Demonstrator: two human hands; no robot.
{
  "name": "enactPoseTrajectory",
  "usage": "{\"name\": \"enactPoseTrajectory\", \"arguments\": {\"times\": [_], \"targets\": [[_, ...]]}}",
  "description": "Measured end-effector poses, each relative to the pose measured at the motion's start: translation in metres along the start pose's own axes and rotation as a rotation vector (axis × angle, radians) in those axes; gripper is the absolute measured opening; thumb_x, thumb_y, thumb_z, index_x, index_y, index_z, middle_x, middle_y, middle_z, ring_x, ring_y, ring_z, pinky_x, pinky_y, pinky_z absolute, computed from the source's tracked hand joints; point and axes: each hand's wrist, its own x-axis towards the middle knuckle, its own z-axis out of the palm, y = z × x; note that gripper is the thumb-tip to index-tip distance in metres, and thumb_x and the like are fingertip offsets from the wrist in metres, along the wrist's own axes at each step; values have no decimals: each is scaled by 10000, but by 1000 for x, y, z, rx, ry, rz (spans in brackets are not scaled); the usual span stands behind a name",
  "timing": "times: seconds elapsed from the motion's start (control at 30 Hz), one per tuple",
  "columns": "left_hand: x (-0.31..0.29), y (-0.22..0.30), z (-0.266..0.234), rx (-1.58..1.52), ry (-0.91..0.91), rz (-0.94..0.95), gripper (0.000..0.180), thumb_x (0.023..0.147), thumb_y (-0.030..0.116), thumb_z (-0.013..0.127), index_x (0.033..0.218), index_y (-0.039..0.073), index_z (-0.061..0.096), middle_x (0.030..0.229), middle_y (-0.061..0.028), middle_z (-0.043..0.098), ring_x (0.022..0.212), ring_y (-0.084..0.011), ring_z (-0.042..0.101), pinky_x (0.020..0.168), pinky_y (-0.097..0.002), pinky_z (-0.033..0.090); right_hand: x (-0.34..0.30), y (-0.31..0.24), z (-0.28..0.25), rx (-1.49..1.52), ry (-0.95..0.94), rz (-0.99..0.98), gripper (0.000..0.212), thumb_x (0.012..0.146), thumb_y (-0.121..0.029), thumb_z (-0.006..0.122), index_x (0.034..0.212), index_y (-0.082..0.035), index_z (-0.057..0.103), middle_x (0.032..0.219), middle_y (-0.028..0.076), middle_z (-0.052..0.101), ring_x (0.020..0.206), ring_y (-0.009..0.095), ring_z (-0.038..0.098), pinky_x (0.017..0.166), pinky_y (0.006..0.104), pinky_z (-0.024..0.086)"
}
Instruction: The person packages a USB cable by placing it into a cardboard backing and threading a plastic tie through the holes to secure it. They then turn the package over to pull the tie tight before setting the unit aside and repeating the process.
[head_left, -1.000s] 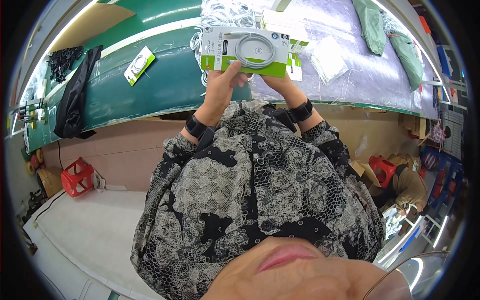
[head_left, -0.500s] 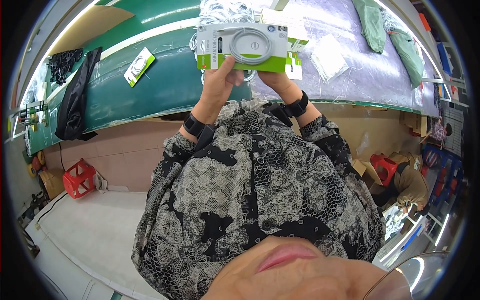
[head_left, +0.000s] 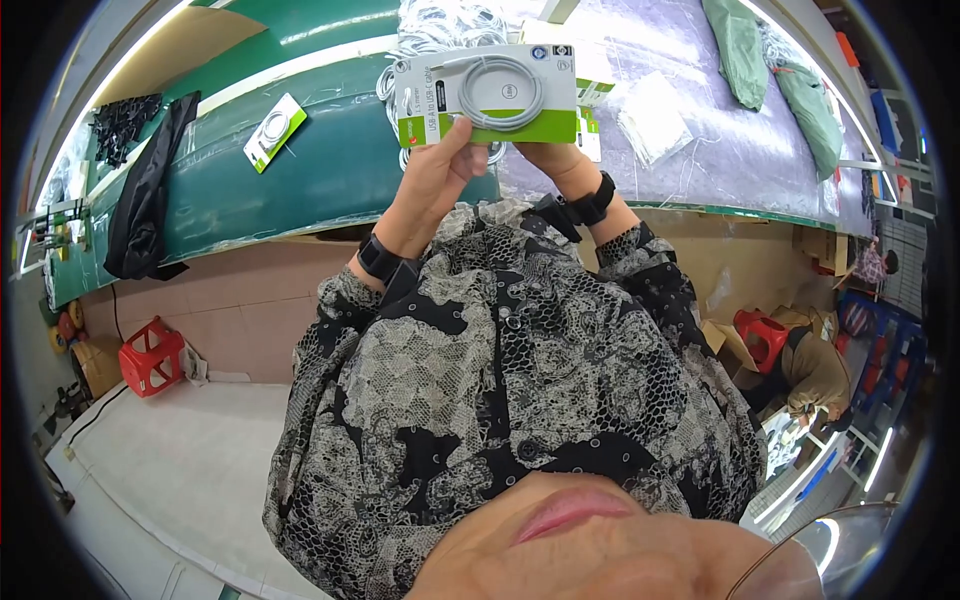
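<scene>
Both my hands hold up a carded cable, a white and green backing card with a coiled light-grey cable on its front. The card faces me, roughly level. My left hand grips its lower left edge, with the thumb on the front. At the lower right edge, my right hand is closed around the card from behind, and most of its fingers are hidden. Behind the card lies a heap of coiled white cables. Another carded cable rests on the green tabletop to the left.
A stack of cards and clear plastic bags lie right of my hands. Green bags sit at the far right, black cloth at the left. Red stools stand below the table; a person bends at the right.
The view has shifted slightly. The carded cable stays in both hands, nearly at the same place and angle.
</scene>
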Motion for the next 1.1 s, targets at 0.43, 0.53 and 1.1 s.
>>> {"name": "enactPoseTrajectory", "arguments": {"times": [0.43, 0.53, 1.1], "targets": [[11, 26, -36, 856, 70, 61, 181, 846, 87, 640, 983, -10, 573, 747, -61, 619, 527, -99, 546, 456, -212, 433, 18, -2, -35, 20, -157, 497, 343, 835, -192, 646, 1098, 10, 558, 945, 83, 623, 826, 149, 600, 718, 273, 489], [16, 15, -41, 586, 117, 242, 185, 860, 84, 620, 1013, -8, 569, 849, -64, 630, 641, -85, 571, 540, -199, 450, 11, -1, -18, 153, -191, 647, 367, 839, -231, 658, 1092, 17, 561, 914, 76, 618, 793, 132, 591, 703, 263, 487], [-19, -29, -86, 282, 243, -90, 363, 881, 31, 580, 1221, 32, 454, 1119, -63, 564, 1003, -165, 571, 862, -305, 486, -175, 169, -14, 202, -45, 1230, 240, 875, -250, 556, 911, -28, 639, 711, 17, 602, 614, 89, 558, 555, 258, 468]]}}
